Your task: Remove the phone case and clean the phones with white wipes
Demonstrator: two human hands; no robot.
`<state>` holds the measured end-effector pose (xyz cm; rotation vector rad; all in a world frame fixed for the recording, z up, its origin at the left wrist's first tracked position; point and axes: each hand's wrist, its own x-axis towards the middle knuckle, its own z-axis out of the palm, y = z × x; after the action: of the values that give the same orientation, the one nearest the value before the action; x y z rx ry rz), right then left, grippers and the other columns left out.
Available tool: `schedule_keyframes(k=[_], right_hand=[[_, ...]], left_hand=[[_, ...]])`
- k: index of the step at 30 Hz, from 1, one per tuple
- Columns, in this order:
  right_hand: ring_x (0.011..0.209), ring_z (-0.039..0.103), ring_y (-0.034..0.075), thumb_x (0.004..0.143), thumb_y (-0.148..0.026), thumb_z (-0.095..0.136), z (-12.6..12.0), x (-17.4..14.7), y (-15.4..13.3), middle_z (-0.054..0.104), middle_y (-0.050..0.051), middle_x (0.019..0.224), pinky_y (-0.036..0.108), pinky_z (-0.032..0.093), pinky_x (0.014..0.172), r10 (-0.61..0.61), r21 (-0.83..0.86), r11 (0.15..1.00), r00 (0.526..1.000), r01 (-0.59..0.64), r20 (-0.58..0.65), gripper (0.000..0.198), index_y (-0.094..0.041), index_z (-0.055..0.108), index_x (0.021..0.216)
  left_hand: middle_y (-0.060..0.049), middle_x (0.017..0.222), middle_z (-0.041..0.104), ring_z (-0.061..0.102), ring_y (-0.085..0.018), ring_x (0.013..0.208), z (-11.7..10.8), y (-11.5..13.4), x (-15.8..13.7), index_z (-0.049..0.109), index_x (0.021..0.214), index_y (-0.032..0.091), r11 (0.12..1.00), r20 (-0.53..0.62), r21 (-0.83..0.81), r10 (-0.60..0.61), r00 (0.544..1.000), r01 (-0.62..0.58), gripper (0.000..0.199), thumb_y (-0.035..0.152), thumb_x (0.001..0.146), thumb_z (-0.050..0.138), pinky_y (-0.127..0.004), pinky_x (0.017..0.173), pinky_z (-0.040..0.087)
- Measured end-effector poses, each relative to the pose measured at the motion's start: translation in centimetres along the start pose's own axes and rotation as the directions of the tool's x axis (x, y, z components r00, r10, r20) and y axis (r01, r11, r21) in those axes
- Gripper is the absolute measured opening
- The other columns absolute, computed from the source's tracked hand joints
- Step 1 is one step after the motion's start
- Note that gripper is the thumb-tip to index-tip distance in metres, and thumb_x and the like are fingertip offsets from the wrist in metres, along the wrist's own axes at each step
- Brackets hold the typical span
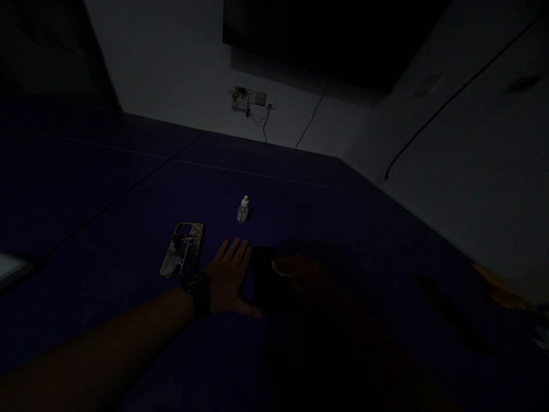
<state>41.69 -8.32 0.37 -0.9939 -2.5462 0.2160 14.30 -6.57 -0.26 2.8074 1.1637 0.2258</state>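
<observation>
My left hand (229, 277), a dark watch on its wrist, lies flat with fingers spread on the dark blue surface (300, 200). Its thumb reaches toward a black rectangular object (263, 280), whose kind I cannot make out in the dark. Over that object's right side is my right hand (304, 272), fingers closed on a thin white piece of cloth or paper (279, 269); only its edge shows. Beyond my left hand stands a small bottle (242, 213) with a white dropper top and a label. A patterned phone case (183, 250) lies left of the hand.
A long dark strip (450, 312) and a yellowish item (500, 286) lie at the right. Something pale (12, 269) sits at the left edge. Behind are wall sockets (253, 98) with hanging cables and a big black screen (326, 40).
</observation>
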Motion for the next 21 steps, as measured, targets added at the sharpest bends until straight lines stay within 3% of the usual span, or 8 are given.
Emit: schedule_keyframes(k=[5,10,13,16,21], right_hand=[[0.124,0.06,0.024,0.086,-0.01,0.048,0.41,-0.12,-0.3,0.063,0.011,0.137,0.049,0.049,0.103,-0.074,0.034,0.997,0.997,0.072,0.04,0.052,-0.023,0.061,0.135],[0.127,0.058,0.025,0.085,-0.007,0.047,0.6,-0.01,0.17,0.062,0.011,0.138,0.052,0.046,0.105,0.021,-0.019,1.0,1.0,-0.021,-0.012,0.057,-0.025,0.058,0.138],[0.118,0.064,0.024,0.085,-0.007,0.048,0.4,-0.32,0.29,0.069,0.01,0.128,0.051,0.048,0.102,-0.007,0.017,1.0,1.0,0.007,-0.026,0.051,-0.028,0.066,0.129],[0.121,0.062,0.024,0.086,-0.009,0.049,0.51,-0.23,-0.28,0.067,0.01,0.132,0.049,0.049,0.102,-0.06,0.045,0.997,0.998,0.059,0.019,0.05,-0.026,0.064,0.131],[0.125,0.059,0.024,0.087,-0.008,0.045,0.43,0.05,-0.07,0.064,0.012,0.136,0.05,0.049,0.103,0.015,-0.004,1.0,0.999,-0.016,-0.036,0.053,-0.023,0.06,0.136]], left_hand=[[-0.03,0.161,0.019,0.014,-0.048,0.15,0.22,-0.08,-0.09,0.029,0.152,0.001,1.0,0.005,0.002,-0.007,1.0,0.007,0.133,0.098,0.062,0.039,-0.061,0.119,0.009],[-0.029,0.161,0.021,0.014,-0.047,0.15,0.08,0.02,-0.09,0.029,0.153,0.001,1.0,-0.004,0.005,-0.011,1.0,0.011,0.13,0.097,0.065,0.038,-0.059,0.12,0.009],[-0.03,0.16,0.022,0.016,-0.047,0.15,0.06,0.02,-0.04,0.03,0.152,0.001,1.0,-0.005,0.004,-0.011,1.0,0.011,0.131,0.097,0.064,0.039,-0.058,0.12,0.01],[-0.03,0.16,0.023,0.017,-0.047,0.149,0.03,0.06,-0.02,0.032,0.151,0.001,1.0,-0.01,0.005,-0.012,1.0,0.012,0.132,0.098,0.062,0.039,-0.058,0.12,0.01],[-0.03,0.159,0.025,0.018,-0.048,0.149,0.0,0.11,-0.06,0.033,0.151,0.0,1.0,-0.028,-0.005,-0.004,1.0,0.004,0.129,0.096,0.065,0.04,-0.06,0.119,0.01]])
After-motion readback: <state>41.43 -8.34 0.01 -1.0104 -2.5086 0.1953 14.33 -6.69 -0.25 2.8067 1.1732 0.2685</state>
